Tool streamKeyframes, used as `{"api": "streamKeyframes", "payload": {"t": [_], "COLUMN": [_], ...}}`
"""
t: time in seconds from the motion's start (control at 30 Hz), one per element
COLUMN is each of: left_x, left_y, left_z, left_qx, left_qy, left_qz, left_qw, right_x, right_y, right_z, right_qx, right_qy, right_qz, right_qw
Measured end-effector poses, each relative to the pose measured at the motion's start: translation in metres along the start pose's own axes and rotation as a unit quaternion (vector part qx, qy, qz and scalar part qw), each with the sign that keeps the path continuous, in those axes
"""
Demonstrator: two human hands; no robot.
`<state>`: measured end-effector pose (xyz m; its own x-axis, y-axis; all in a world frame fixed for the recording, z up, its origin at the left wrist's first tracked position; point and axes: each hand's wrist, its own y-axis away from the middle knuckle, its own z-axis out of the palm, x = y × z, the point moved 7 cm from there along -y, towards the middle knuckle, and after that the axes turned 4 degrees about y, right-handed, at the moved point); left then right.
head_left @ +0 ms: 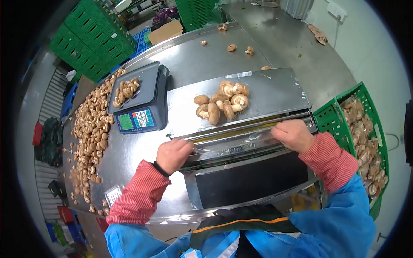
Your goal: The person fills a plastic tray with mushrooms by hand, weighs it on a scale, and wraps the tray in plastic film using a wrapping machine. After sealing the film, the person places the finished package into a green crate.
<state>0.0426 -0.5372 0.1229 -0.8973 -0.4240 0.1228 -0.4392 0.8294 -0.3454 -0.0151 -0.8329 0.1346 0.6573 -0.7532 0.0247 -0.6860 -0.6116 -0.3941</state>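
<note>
My left hand (173, 155) is closed at the left end of a wrapping machine's roller, its fingers pinching the edge of clear plastic film (236, 144). At the right end my right hand (293, 135) grips the film's other side, fingers curled. The film stretches between both hands along the metal rollers. Just beyond, a pile of several brown mushrooms (214, 112) lies on the machine's metal plate (275, 92). Below the rollers is a black flat pad (254, 182).
A scale (142, 118) holding several mushrooms (125, 92) stands left of the plate. Loose mushrooms (91, 129) cover the table's left side. At the right is a green crate (335, 122) of wrapped mushrooms (363, 146). Green crates (92, 38) are stacked at the back left.
</note>
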Motion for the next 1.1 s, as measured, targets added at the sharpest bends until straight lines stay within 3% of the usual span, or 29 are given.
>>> {"api": "streamKeyframes", "payload": {"t": [0.1,0.17,0.2,0.27,0.33,0.43,0.47,0.53,0.67,0.77,0.83,0.87,0.93,0.97,1.0,1.07,1.1], "left_x": [0.000,-0.005,-0.012,-0.032,-0.059,-0.133,-0.156,-0.157,-0.126,-0.127,-0.123,-0.120,-0.107,-0.095,-0.082,-0.084,-0.087], "left_y": [0.017,0.019,0.022,-0.019,-0.065,-0.101,-0.103,-0.101,-0.099,-0.090,-0.081,-0.071,-0.055,-0.050,-0.049,-0.048,-0.048], "left_z": [-0.036,-0.069,-0.078,-0.106,-0.107,-0.054,-0.023,0.014,0.044,0.057,0.059,0.065,0.070,0.074,0.069,0.068,0.070], "left_qx": [0.133,0.173,0.186,0.316,0.409,0.378,0.351,0.200,0.077,0.027,0.032,0.069,0.140,0.131,0.154,0.143,0.145], "left_qy": [0.156,0.299,0.370,0.471,0.503,0.471,0.461,0.228,0.155,0.180,0.158,0.249,0.422,0.506,0.518,0.440,0.439], "left_qz": [-0.183,-0.356,-0.441,-0.331,-0.332,-0.343,-0.339,-0.365,-0.318,-0.340,-0.347,-0.365,-0.388,-0.404,-0.407,-0.408,-0.421], "left_qw": [0.962,0.868,0.796,0.755,0.685,0.719,0.741,0.880,0.932,0.923,0.924,0.894,0.807,0.751,0.736,0.787,0.781], "right_x": [0.007,0.016,0.031,0.052,0.084,0.139,0.146,0.149,0.121,0.128,0.125,0.122,0.115,0.110,0.103,0.085,0.081], "right_y": [0.005,0.004,0.007,-0.035,-0.077,-0.116,-0.121,-0.123,-0.114,-0.106,-0.103,-0.098,-0.090,-0.086,-0.079,-0.067,-0.063], "right_z": [-0.042,-0.071,-0.063,-0.080,-0.077,-0.019,0.005,0.050,0.080,0.105,0.106,0.107,0.098,0.094,0.093,0.090,0.087], "right_qx": [0.099,0.180,0.177,0.256,0.284,0.282,0.242,0.156,0.024,-0.131,-0.162,-0.179,-0.124,-0.095,-0.084,-0.065,-0.041], "right_qy": [-0.080,-0.147,-0.423,-0.491,-0.497,-0.441,-0.343,-0.199,-0.089,-0.284,-0.308,-0.321,-0.397,-0.434,-0.495,-0.609,-0.594], "right_qz": [0.109,0.197,0.329,0.311,0.321,0.350,0.367,0.373,0.315,0.339,0.349,0.356,0.330,0.315,0.324,0.337,0.383], "right_qw": [0.986,0.952,0.825,0.772,0.754,0.776,0.830,0.893,0.945,0.887,0.870,0.859,0.848,0.839,0.802,0.715,0.706]}}
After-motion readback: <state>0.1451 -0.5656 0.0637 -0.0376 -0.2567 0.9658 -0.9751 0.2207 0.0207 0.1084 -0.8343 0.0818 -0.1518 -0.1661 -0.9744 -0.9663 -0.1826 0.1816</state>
